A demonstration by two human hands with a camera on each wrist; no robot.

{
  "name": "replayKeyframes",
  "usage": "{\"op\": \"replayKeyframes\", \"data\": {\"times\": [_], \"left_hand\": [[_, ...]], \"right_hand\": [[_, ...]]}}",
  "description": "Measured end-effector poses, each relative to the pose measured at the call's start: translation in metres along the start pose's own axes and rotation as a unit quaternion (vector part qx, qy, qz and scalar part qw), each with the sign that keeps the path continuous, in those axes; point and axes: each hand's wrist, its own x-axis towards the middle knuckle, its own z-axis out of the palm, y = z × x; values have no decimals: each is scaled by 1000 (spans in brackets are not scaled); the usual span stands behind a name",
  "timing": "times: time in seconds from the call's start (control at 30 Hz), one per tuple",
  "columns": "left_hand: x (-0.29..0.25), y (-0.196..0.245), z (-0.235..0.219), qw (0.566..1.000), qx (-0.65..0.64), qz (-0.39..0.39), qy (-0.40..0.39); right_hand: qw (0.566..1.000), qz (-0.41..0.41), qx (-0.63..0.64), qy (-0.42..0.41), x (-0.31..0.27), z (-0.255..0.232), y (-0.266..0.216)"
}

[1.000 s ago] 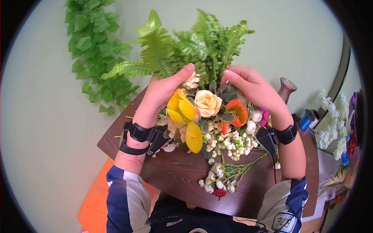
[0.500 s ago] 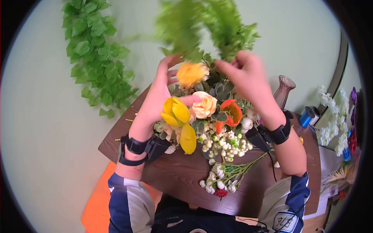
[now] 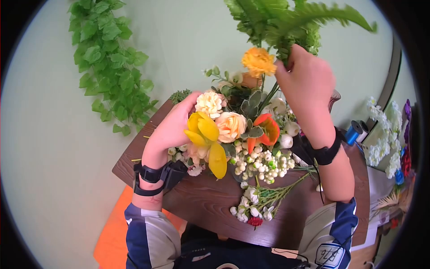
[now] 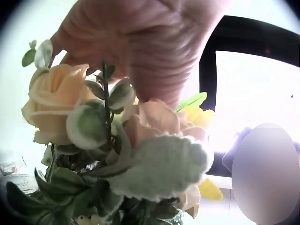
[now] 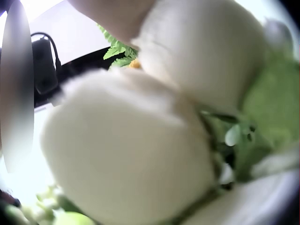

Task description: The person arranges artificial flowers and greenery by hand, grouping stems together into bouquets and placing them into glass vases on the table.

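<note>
In the head view my right hand [image 3: 309, 76] grips the stems of a fern bunch [image 3: 268, 22] above the flower arrangement. An orange-yellow flower [image 3: 259, 62] stands just left of the right thumb. My left hand [image 3: 172, 127] lies against the arrangement's left side, its fingertips hidden behind a cream flower [image 3: 208, 104]. In the left wrist view its palm arches over a peach rose [image 4: 58, 103]. Around them sit another peach rose [image 3: 231, 127], a yellow flower [image 3: 204, 127], a red-orange flower [image 3: 269, 130] and white berries [image 3: 264, 165]. White blooms [image 5: 126, 145] fill the right wrist view.
A sprig of white flowers [image 3: 251, 204] lies on the dark wooden table [image 3: 201, 201]. Behind the right wrist are a glass vase [image 3: 334, 97] and a blue spool [image 3: 353, 133]. An ivy garland [image 3: 105, 58] hangs on the wall; more flowers [image 3: 380, 148] stand far right.
The right hand has risen, carrying the fern up and right. The orange-yellow flower has shifted the same way. My left hand has left the fern and come down to the arrangement's left side.
</note>
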Motion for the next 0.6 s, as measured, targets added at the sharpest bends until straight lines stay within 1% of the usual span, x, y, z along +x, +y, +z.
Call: {"op": "replayKeyframes", "data": {"times": [0.03, 0.07, 0.1, 0.13, 0.17, 0.2, 0.23, 0.27, 0.3, 0.33, 0.37, 0.43, 0.47, 0.5, 0.53, 0.57, 0.6], "left_hand": [[-1, 2, 1, 999, 9, -26, 19], [-1, 2, 0, 999, 9, -25, 19], [-1, 1, -3, 998, 13, -61, 6], [-1, 0, -4, 995, 16, -97, -6], [2, 0, -4, 995, 16, -97, -6], [7, -1, -4, 992, 53, -115, 28], [10, -1, -3, 985, 90, -133, 63], [14, -2, 2, 985, 90, -133, 62], [18, -3, 9, 978, 144, -4, 148], [22, -4, 13, 945, 194, 125, 231], [24, -4, 15, 945, 193, 126, 231], [30, -5, 15, 947, 168, 208, 176], [30, -8, 13, 947, 168, 208, 176], [28, -12, 9, 971, 141, 136, 137], [26, -13, 6, 987, 114, 64, 98], [25, -14, 4, 987, 114, 64, 98], [22, -14, 3, 987, 125, 36, 97]], "right_hand": [[1000, -27, -10, 8, -3, 3, -1], [998, -54, -19, 16, -5, 4, -3], [998, -61, -7, -7, -7, 3, -5], [998, -61, -7, -7, -10, 4, -7], [997, -64, -10, -36, -13, 7, -8], [996, -67, -13, -65, -17, 10, -9], [995, -72, -12, -75, -21, 13, -11], [995, -71, -13, -74, -25, 14, -12], [992, -76, -25, -101, -29, 14, -12], [988, -81, -37, -127, -32, 13, -13], [983, -65, -42, -165, -32, 10, -15], [982, -65, -31, -173, -30, 5, -12], [981, -64, -21, -181, -29, 2, -10], [981, -64, -21, -182, -27, 0, -6], [976, -39, 12, -215, -23, -3, -2], [968, -13, 44, -247, -19, -5, 2], [968, -13, 44, -247, -15, -8, 5]]}}
